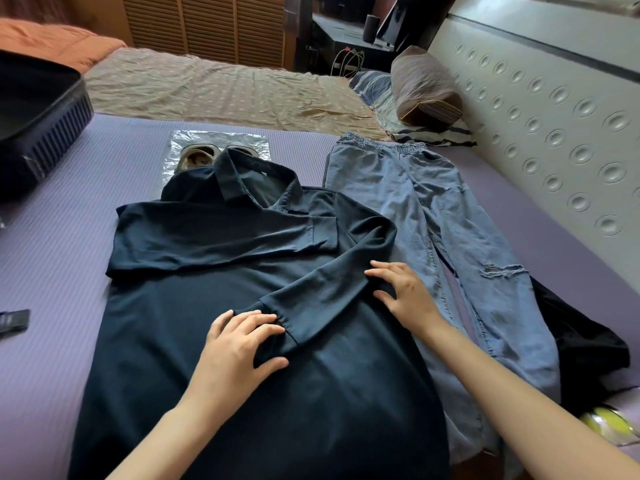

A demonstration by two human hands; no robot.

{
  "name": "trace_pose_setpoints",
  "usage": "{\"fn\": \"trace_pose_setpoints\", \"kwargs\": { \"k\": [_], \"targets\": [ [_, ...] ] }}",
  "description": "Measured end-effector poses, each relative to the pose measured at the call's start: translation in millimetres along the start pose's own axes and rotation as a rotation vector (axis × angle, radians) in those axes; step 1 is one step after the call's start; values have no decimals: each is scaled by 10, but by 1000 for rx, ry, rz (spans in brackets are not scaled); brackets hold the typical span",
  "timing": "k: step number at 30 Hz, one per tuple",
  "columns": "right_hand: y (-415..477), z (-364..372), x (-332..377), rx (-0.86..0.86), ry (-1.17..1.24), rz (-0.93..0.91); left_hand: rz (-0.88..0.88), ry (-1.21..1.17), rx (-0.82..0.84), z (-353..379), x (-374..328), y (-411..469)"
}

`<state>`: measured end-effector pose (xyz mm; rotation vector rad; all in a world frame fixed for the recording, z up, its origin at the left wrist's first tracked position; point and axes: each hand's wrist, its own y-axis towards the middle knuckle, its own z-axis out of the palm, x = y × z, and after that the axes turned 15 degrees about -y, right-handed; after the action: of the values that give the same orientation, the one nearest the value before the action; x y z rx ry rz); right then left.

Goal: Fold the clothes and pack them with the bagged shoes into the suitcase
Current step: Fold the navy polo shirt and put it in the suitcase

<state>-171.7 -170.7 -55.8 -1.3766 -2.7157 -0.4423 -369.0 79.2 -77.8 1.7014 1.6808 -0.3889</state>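
So we're on the dark polo shirt (225,393). It lies spread on the purple mat (62,258) right in front of us, collar pointing away. Both sleeves are folded in across the body.

Our left hand (239,344) rests on the cuff of the near sleeve (329,289), fingers spread and fairly straight, thumb on the near side of the cloth. Our right hand (405,292) is flat and spread too, pressing the fold at the shirt's right edge, where it lies over the jeans (433,209).

To do this step well, we reckon:
- Smooth that sleeve from the shoulder down to the cuff so no bunching gets trapped (the cuff looks a bit gathered at our fingertips).
- Keep the side fold straight.
- Press down rather than drag, so the jeans underneath don't shift.
- Bring the hem up towards the collar only after that.

Headcount:
- One shirt.
- One pair of jeans.
- One black garment (581,341) poking out from under the jeans on the right.
- Two shoes (199,157) with one clear plastic bag (183,140) beyond the collar. We can't tell if they're in it or just on it.
- One open suitcase (52,133) at the far left.
- One pillow (426,84) up by the headboard.
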Motion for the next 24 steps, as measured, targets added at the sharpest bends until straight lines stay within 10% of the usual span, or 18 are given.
{"fn": "trace_pose_setpoints", "kwargs": {
  "k": [16, 24],
  "targets": [
    [1326, -299, 411, -257, 132, 172, -325, -645, -650, -629, 311, 1012],
    [2127, 153, 821, 24, -213, 1, -550, -286, -702, -972, 1077, 1410]
  ]
}}
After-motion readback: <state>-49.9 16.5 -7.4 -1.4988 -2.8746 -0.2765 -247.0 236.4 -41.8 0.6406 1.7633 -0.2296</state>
